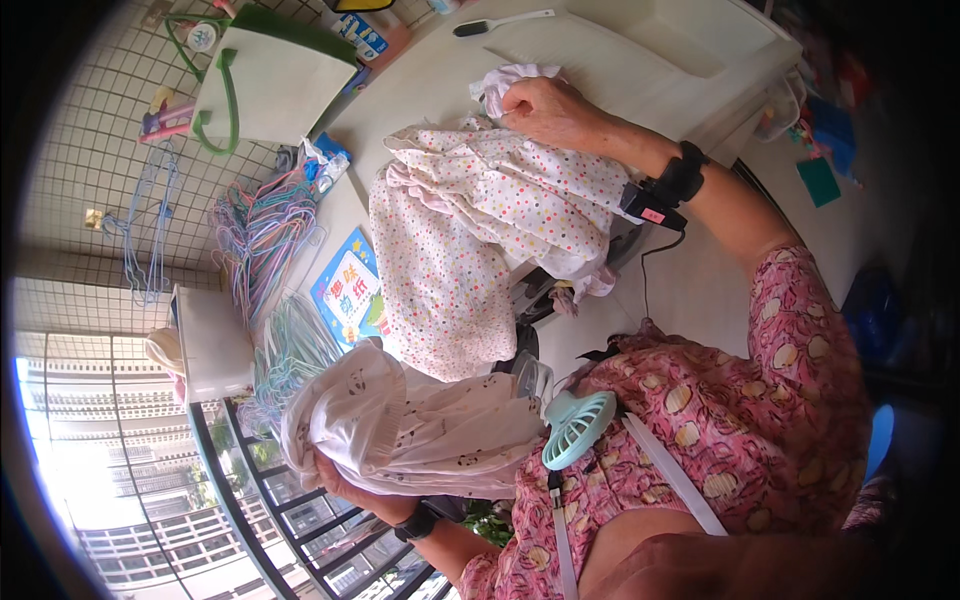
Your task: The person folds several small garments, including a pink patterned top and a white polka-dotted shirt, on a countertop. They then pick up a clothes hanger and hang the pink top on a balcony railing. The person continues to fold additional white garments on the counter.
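Observation:
My left hand (343, 480) holds a white garment with panda prints (442, 427), bunched over the fingers, its gathered band showing. The rest of the cloth hangs towards my chest. My right hand (544, 109) is closed on a bunched pale lilac cloth (510, 81) on the counter (427, 82). Whether that cloth belongs to the dotted garment beside it cannot be told. The white garment with coloured dots (457, 262) lies spread between my hands, partly over the counter's edge. A blue booklet with writing (347, 289) lies beside it.
Bunches of plastic hangers (266, 225) and pale green hangers (296, 349) lie along the tiled wall. A white bag with green handles (274, 79), a detergent bottle (367, 34) and a scrub brush (499, 22) stand or lie near the sink (697, 37). A dark railing (240, 502) borders the left side.

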Demonstrator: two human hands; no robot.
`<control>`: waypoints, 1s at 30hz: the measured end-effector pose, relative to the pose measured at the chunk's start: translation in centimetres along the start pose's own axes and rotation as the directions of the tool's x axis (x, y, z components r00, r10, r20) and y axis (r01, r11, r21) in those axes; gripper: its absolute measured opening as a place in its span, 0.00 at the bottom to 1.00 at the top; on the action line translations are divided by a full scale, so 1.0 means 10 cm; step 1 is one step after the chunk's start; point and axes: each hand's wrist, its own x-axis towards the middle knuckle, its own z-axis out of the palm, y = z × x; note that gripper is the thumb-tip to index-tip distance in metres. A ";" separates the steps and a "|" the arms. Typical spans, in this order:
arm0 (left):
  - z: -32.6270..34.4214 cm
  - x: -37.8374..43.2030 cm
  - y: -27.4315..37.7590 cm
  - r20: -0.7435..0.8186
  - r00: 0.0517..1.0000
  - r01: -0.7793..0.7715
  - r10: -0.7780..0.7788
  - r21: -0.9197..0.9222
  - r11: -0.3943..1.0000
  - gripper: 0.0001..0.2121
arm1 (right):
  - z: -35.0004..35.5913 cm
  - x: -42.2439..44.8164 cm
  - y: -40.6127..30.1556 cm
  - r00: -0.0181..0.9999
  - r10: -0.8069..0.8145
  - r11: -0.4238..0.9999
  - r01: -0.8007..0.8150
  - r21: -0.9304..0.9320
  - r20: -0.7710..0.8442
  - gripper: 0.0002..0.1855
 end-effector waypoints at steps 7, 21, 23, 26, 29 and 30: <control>-0.07 -0.32 -0.03 -0.007 0.982 0.177 -0.187 -0.291 0.940 0.22 | 0.99 -0.01 0.13 0.903 -0.418 0.885 0.430 -0.182 0.102 0.30; -0.21 -0.64 -0.16 -0.144 0.946 0.221 -0.292 -0.374 0.901 0.22 | -0.21 0.32 -0.33 0.990 0.135 0.350 -0.075 0.934 0.029 0.09; -0.17 -0.68 -0.17 -0.133 0.944 0.234 -0.301 -0.372 0.898 0.24 | -0.24 0.24 -0.59 0.956 -0.174 0.581 0.293 0.760 -0.236 0.12; -0.11 -0.73 -0.17 -0.155 0.981 0.095 -0.120 -0.160 0.983 0.19 | 0.31 0.29 -0.83 0.940 -0.322 0.550 0.282 0.786 -0.112 0.13; -0.02 -0.76 -0.15 -0.158 0.976 0.105 -0.148 -0.253 0.962 0.19 | 1.08 0.15 -0.89 0.841 -0.521 0.771 0.390 0.503 0.147 0.16; -0.04 -0.76 -0.14 -0.130 0.978 0.127 -0.164 -0.253 0.959 0.20 | 1.28 0.09 -0.85 0.802 -0.505 0.836 0.365 0.410 0.318 0.14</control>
